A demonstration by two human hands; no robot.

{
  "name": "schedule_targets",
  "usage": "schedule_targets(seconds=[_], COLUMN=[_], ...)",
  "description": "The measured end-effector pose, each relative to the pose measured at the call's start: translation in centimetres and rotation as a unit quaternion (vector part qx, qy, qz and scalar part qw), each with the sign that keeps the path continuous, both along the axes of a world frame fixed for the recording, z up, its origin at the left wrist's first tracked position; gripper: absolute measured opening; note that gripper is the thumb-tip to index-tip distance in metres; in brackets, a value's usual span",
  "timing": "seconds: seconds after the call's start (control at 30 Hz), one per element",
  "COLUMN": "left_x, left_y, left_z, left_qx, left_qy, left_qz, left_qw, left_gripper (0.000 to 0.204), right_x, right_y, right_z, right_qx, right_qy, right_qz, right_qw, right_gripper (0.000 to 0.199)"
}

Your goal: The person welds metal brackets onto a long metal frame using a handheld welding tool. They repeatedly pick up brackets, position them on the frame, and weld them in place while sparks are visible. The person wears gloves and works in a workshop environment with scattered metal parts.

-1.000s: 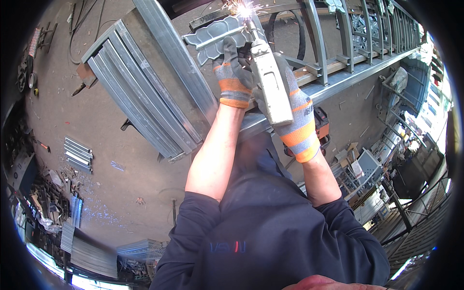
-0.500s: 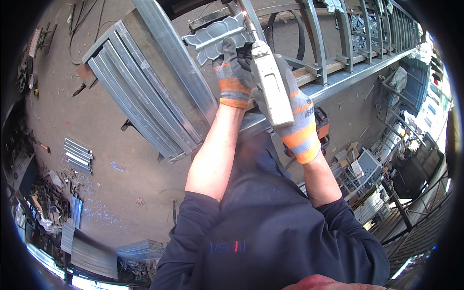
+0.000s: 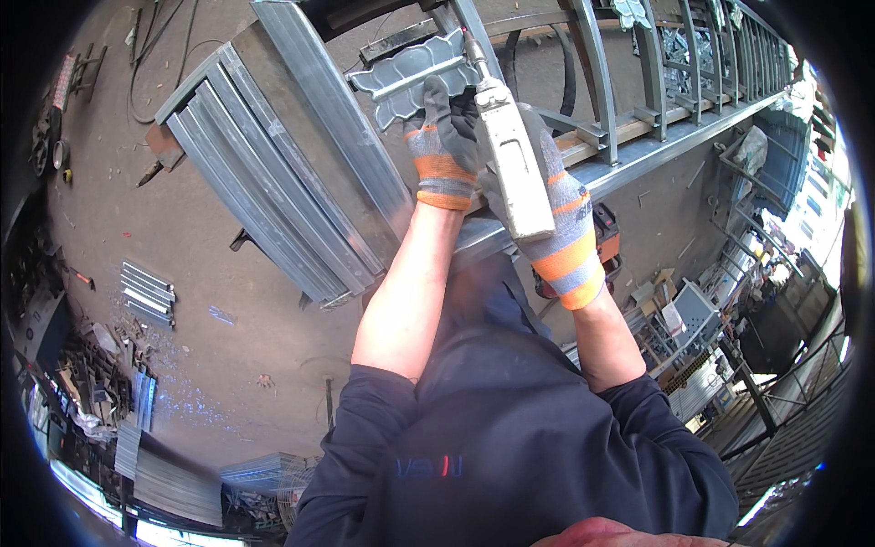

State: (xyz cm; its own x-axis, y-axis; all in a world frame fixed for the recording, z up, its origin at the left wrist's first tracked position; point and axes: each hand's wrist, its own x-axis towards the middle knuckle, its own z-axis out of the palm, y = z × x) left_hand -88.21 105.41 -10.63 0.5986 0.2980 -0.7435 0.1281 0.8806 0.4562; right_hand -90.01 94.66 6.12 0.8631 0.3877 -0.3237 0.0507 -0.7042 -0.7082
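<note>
My right hand (image 3: 567, 214), in a grey and orange knit glove, is closed round a white welding gun (image 3: 513, 169), likely a laser type. Its metal nozzle points away from me, and the tip meets the edge of an upright square tube beside a scalloped grey metal ornament (image 3: 396, 84). A small red glow shows at that tip. Wearing a matching glove, my left hand (image 3: 442, 150) grips the ornament's near edge with the thumb lying on top. The other left fingers are partly hidden beneath it.
Square-tube metal framework (image 3: 597, 82) runs off to the far right, with a long rail (image 3: 684, 132) along its near side. At left lie stacked ribbed steel profiles (image 3: 264, 173). An orange and black machine (image 3: 606, 239) stands below the rail. Scrap metal (image 3: 91, 374) covers the floor at far left.
The bright orange spark at the nozzle tip has shrunk to a small red glow. My left hand and the ornament have shifted slightly toward me and to the right.
</note>
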Motion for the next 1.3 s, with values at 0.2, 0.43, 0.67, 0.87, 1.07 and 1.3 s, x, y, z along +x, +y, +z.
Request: schedule_targets(seconds=[0.2,0.43,0.67,0.87,1.07,1.3], left_x=[-0.2,-0.1,-0.2,-0.4,-0.1,0.0], left_y=[-0.4,-0.3,0.0,0.1,-0.1,0.0], left_z=[-0.6,-0.1,-0.5,-0.5,-0.2,1.0], left_qx=[-0.011,0.034,0.063,0.109,0.074,-0.071], left_qy=[-0.004,-0.008,0.011,0.003,-0.022,-0.053], left_qz=[0.009,-0.006,-0.035,-0.059,-0.028,0.062], left_qw=[1.0,0.999,0.997,0.992,0.997,0.994], left_gripper=[0.056,0.056,0.063,0.067,0.06,0.036], right_x=[-0.2,-0.3,-0.7,-0.8,-0.8,-2.5], right_y=[0.6,0.5,0.6,0.2,0.5,-1.1], right_z=[-0.1,0.1,-0.2,-0.4,-0.5,2.0], right_qx=[0.012,-0.001,0.016,-0.005,0.025,-0.017], right_qy=[-0.042,-0.04,-0.044,-0.058,-0.042,-0.022], right_qz=[-0.027,-0.015,-0.042,-0.013,-0.037,0.001], right_qw=[0.999,0.999,0.998,0.998,0.998,1.0], right_gripper=[0.044,0.038,0.04,0.027,0.032,0.067])
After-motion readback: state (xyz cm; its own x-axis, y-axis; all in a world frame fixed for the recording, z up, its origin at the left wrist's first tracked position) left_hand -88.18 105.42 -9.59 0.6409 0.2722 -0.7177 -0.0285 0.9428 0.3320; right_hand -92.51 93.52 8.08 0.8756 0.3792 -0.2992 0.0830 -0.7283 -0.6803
